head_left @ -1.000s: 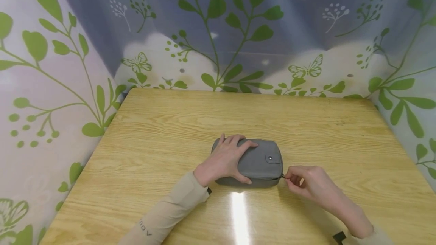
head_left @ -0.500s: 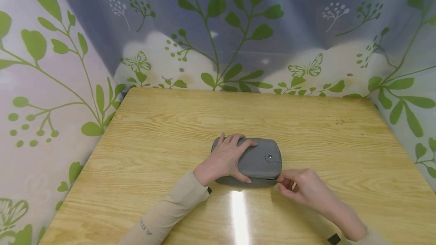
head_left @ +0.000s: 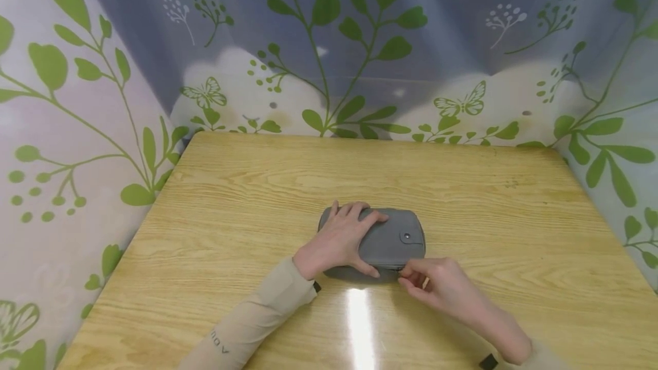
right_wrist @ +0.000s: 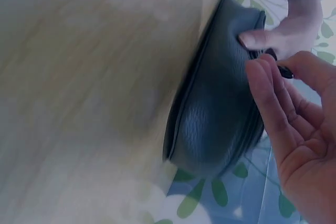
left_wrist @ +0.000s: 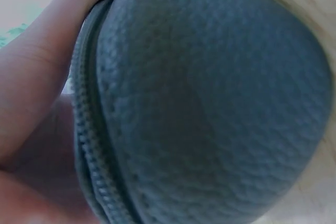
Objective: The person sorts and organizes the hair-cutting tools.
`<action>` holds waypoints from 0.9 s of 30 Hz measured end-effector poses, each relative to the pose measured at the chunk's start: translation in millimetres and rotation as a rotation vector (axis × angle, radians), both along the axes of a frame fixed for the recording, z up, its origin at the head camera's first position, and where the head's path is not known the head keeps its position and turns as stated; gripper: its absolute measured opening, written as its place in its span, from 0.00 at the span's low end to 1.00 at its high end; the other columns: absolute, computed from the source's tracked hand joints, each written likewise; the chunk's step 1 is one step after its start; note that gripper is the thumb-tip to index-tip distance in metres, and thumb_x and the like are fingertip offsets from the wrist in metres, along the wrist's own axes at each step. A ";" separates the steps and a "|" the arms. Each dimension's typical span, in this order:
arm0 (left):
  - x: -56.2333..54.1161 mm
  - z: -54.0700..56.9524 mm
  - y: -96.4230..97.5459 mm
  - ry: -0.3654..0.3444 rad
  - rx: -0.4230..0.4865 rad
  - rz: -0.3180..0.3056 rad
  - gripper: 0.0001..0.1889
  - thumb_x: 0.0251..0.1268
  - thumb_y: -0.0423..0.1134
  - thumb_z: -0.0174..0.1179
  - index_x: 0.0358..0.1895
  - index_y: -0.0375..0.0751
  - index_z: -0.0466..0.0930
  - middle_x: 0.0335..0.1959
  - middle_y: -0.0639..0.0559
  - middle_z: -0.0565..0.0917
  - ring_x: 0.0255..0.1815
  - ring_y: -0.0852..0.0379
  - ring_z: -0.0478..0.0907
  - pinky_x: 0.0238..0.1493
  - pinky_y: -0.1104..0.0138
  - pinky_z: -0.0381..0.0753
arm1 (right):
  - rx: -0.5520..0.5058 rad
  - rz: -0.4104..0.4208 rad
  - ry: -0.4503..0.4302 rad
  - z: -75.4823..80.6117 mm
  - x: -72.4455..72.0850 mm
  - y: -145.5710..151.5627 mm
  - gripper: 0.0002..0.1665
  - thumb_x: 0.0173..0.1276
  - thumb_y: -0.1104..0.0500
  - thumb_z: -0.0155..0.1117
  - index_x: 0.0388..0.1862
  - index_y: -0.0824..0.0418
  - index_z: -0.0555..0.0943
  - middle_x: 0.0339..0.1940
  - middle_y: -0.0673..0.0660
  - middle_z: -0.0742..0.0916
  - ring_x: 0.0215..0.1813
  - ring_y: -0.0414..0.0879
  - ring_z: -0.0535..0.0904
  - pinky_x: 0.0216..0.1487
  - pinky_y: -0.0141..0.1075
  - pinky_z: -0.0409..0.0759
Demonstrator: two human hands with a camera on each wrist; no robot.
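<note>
A grey leather-like zip pouch (head_left: 389,244) lies on the table, a snap tab (head_left: 408,236) at its right end. My left hand (head_left: 340,238) spans the pouch's left half, fingers spread over the top and thumb down over the near edge, holding it. Between thumb and fingertips, my right hand (head_left: 444,285) pinches the dark zipper pull (right_wrist: 285,72) at the near side, towards the right corner. In the left wrist view the zipper teeth (left_wrist: 89,124) run along the edge beside the left hand. Whatever is inside the pouch is hidden.
The wooden table (head_left: 267,181) reaches back to a leaf-patterned curtain (head_left: 360,44), which also hangs at both sides. A bright light reflection (head_left: 361,324) lies on the tabletop in front of the pouch.
My right hand has moved left with the zipper pull, from the pouch's right end round the corner and along the near side. The left hand and the pouch stay nearly in place.
</note>
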State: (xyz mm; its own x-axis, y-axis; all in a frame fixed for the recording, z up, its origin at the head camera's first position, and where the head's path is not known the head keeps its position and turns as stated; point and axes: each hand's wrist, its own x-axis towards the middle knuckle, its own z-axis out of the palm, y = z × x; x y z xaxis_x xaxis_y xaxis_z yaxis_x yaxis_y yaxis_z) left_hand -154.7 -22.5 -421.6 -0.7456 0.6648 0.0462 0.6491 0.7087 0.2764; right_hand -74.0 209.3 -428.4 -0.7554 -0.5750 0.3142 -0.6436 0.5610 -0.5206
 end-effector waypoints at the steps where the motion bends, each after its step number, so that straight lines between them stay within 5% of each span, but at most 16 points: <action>1: 0.0 0.6 0.3 -0.004 -0.005 0.000 0.56 0.35 0.68 0.80 0.74 0.58 0.66 0.70 0.41 0.69 0.72 0.36 0.65 0.72 0.34 0.57 | -0.001 0.002 -0.005 -0.8 -0.3 -2.5 0.10 0.60 0.70 0.73 0.30 0.55 0.84 0.24 0.42 0.85 0.27 0.27 0.78 0.25 0.21 0.77; 18: 4.6 3.1 -0.1 0.010 -0.066 0.021 0.56 0.39 0.68 0.78 0.77 0.58 0.64 0.76 0.41 0.64 0.76 0.39 0.61 0.73 0.36 0.56 | 0.035 -0.018 -0.068 -2.6 -11.1 -30.3 0.08 0.63 0.66 0.73 0.28 0.55 0.84 0.23 0.44 0.85 0.25 0.28 0.77 0.26 0.25 0.78; 22: 14.4 3.4 -0.5 0.089 -0.081 0.003 0.54 0.44 0.69 0.75 0.77 0.56 0.65 0.79 0.44 0.60 0.79 0.40 0.56 0.73 0.35 0.56 | 0.045 -0.050 -0.094 -2.5 -10.8 -30.4 0.10 0.65 0.62 0.73 0.26 0.53 0.83 0.22 0.42 0.84 0.24 0.26 0.74 0.24 0.24 0.76; 27: 31.3 1.4 0.5 0.204 0.033 -0.036 0.43 0.43 0.69 0.75 0.65 0.54 0.78 0.69 0.47 0.71 0.70 0.47 0.68 0.68 0.47 0.70 | 0.049 -0.078 -0.162 4.6 -9.3 -26.6 0.12 0.69 0.58 0.70 0.25 0.51 0.81 0.19 0.40 0.81 0.18 0.26 0.71 0.20 0.26 0.74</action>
